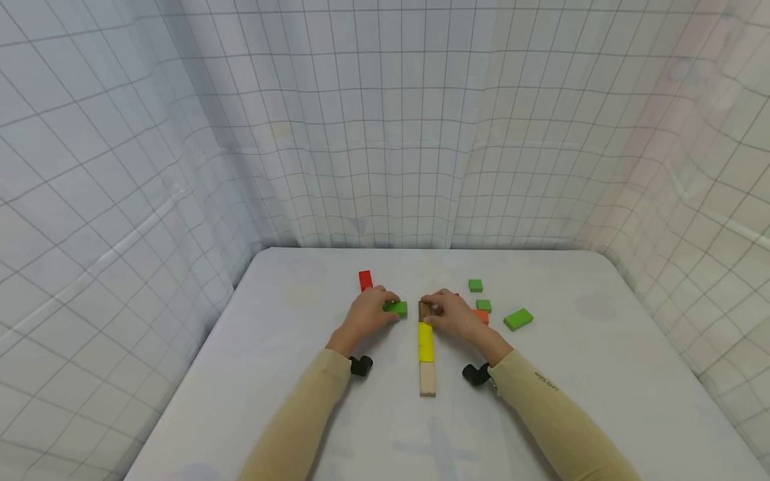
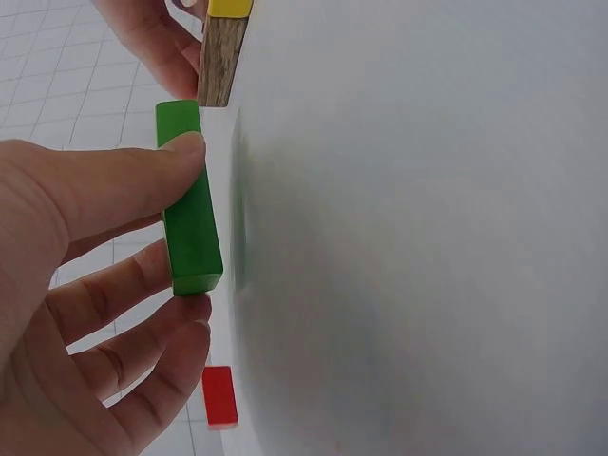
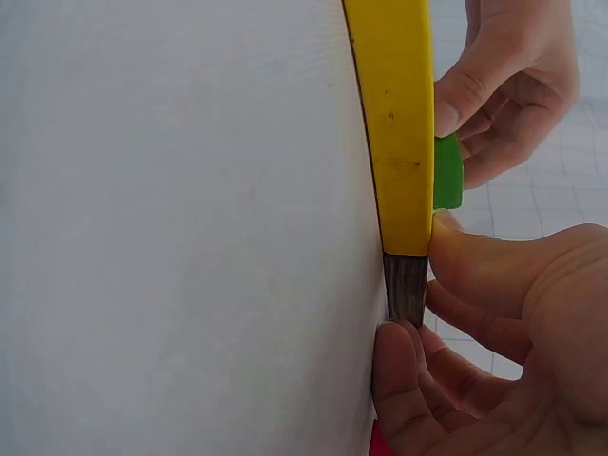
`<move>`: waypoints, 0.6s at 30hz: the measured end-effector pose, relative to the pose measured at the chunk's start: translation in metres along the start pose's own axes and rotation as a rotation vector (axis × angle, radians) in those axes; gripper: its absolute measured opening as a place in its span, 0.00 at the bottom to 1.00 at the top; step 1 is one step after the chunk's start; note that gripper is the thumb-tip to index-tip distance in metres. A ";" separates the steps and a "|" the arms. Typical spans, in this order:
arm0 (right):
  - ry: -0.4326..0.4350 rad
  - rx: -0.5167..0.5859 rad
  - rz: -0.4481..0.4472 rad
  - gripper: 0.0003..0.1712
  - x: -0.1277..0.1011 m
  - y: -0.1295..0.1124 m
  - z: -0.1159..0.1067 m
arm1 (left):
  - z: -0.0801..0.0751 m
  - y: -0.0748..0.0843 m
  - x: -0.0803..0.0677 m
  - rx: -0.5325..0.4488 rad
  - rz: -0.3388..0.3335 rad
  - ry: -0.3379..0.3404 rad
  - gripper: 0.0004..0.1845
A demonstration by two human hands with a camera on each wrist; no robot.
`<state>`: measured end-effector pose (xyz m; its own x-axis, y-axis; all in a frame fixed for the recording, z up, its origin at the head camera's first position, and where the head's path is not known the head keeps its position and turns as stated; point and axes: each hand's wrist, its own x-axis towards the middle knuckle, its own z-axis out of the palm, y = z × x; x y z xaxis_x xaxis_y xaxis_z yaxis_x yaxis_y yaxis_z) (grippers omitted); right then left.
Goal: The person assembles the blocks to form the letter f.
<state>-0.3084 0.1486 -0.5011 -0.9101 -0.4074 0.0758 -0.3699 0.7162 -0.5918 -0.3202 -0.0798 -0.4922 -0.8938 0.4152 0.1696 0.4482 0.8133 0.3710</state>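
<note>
Left hand [image 1: 368,312] pinches a green block [image 1: 396,308] between thumb and fingers, just left of the far end of a line of blocks; right hand [image 1: 452,315] grips the dark brown block [image 1: 425,310] at that far end, thumb on one side and fingers on the other. Behind it, toward the person, lie a yellow block [image 1: 426,341] and a pale wooden block [image 1: 427,379], end to end. All rest on a white table [image 1: 289,374] closed in by white sheeting with a grey grid [image 1: 385,133].

Only the head view shows the pale block, three loose green blocks [image 1: 518,319] and an orange one [image 1: 481,316] to the right. The left wrist view shows the green block's full length, held clear of the brown block's end, and a red block [image 2: 219,395] beyond.

The row's long axis runs straight away from the person. In the head view the green block lies crosswise to it, one short end toward the brown block.
</note>
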 end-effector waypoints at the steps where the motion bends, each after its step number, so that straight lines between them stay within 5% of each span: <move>1: 0.001 0.003 0.000 0.28 0.000 0.000 0.000 | 0.000 0.002 0.001 0.007 -0.001 -0.001 0.17; 18: 0.026 -0.019 0.043 0.30 0.000 0.000 0.002 | 0.014 0.010 0.022 0.042 -0.003 -0.015 0.15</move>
<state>-0.3086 0.1476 -0.5024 -0.9296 -0.3616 0.0716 -0.3338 0.7435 -0.5795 -0.3351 -0.0572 -0.4978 -0.8949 0.4186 0.1544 0.4460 0.8307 0.3331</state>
